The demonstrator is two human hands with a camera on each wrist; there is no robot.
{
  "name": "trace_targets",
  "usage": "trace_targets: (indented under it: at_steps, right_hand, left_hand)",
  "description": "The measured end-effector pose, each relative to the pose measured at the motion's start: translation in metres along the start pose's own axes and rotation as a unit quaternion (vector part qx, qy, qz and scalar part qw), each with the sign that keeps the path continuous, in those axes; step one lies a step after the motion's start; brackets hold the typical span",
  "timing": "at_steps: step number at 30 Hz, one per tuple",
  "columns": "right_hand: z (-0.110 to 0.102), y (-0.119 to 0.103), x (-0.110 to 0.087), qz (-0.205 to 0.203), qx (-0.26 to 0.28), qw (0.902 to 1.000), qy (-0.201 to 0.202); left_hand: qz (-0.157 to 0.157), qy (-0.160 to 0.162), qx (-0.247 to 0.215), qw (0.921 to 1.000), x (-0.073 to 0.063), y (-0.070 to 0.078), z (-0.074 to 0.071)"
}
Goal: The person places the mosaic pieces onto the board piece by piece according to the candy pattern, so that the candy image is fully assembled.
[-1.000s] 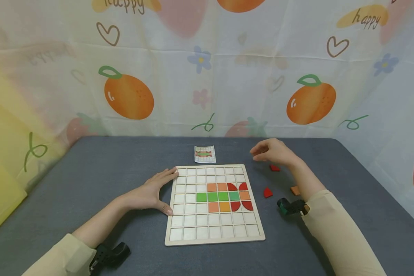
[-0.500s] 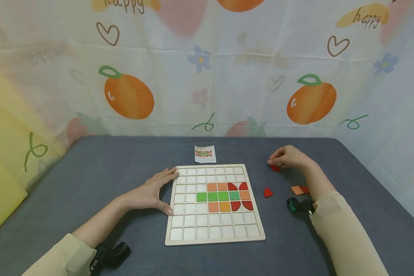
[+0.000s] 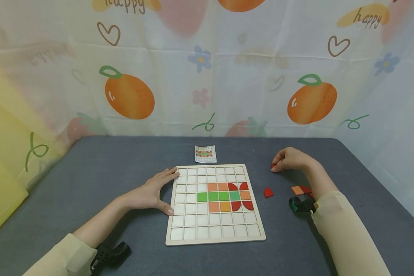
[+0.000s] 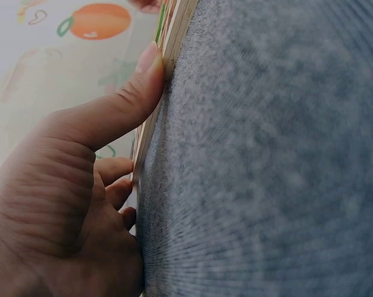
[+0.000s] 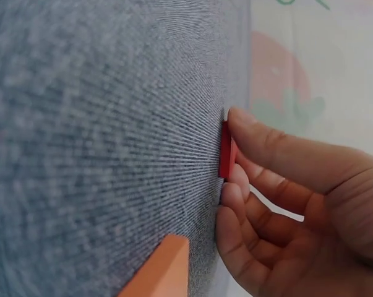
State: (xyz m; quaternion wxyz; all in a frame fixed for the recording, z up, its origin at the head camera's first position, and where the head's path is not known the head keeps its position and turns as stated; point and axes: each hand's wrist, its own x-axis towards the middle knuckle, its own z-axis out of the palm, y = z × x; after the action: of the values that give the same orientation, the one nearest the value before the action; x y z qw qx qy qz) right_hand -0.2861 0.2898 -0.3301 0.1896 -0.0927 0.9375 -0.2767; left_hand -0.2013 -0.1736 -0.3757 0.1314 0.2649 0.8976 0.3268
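My left hand [image 3: 151, 194] spreads along the left edge of a light wooden grid board [image 3: 215, 232], its fingers at the upper corner and its thumb lower down. In the left wrist view the thumb [image 4: 133, 83] rests on the board's edge. Beyond the board's right side, my right hand [image 3: 289, 159] pinches a small red quarter-round tile [image 5: 225, 151] between thumb and fingers, right at the table surface; the hand mostly covers it in the head view. Green, teal, orange and red tiles fill several cells in the board's middle rows, reaching its right side.
A small printed pattern card [image 3: 205, 154] lies behind the board. Right of the board is a loose red tile [image 3: 268, 192]. An orange square tile [image 3: 297, 190] and another red tile [image 3: 305, 189] lie near the right wrist, partly behind its camera. A printed curtain hangs behind the table.
My right hand has moved right and down from above the board's far right corner to the red tile, and its thumb and fingers have closed on it. The left hand has stayed put.
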Motion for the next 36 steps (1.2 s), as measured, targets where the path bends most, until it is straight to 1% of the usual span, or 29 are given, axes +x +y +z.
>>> trace_targets:
  at_steps: [5, 14, 21, 24, 27, 33, 36]
  right_hand:
    - [0.001, -0.001, 0.001, 0.004, -0.015, 0.9998, 0.011]
    - [0.000, -0.005, -0.002, -0.012, -0.004, 0.9998, 0.016]
    - [0.000, -0.007, -0.003, -0.020, -0.009, 0.9994, 0.029]
    - [0.001, -0.008, -0.003, -0.023, -0.002, 0.9992, 0.031]
    - [0.003, -0.012, -0.002, -0.037, 0.014, 0.9988, 0.030]
    - [0.010, -0.029, -0.001, -0.073, 0.052, 0.9958, 0.018]
    - [0.014, -0.038, 0.000, -0.089, 0.053, 0.9946, 0.011]
  left_hand:
    - [0.003, 0.002, 0.004, 1.0000, 0.001, 0.001, -0.001]
    - [-0.001, 0.000, 0.007, 1.0000, 0.001, 0.000, -0.001]
    - [-0.001, -0.004, 0.004, 1.0000, 0.000, 0.000, -0.002]
    - [-0.002, -0.005, 0.005, 1.0000, 0.000, 0.001, -0.002]
    - [-0.002, -0.005, 0.004, 1.0000, 0.000, 0.000, -0.001]
    - [-0.003, -0.005, 0.002, 1.0000, 0.000, 0.001, -0.001]
    - [-0.003, -0.004, 0.002, 1.0000, 0.000, 0.001, 0.000]
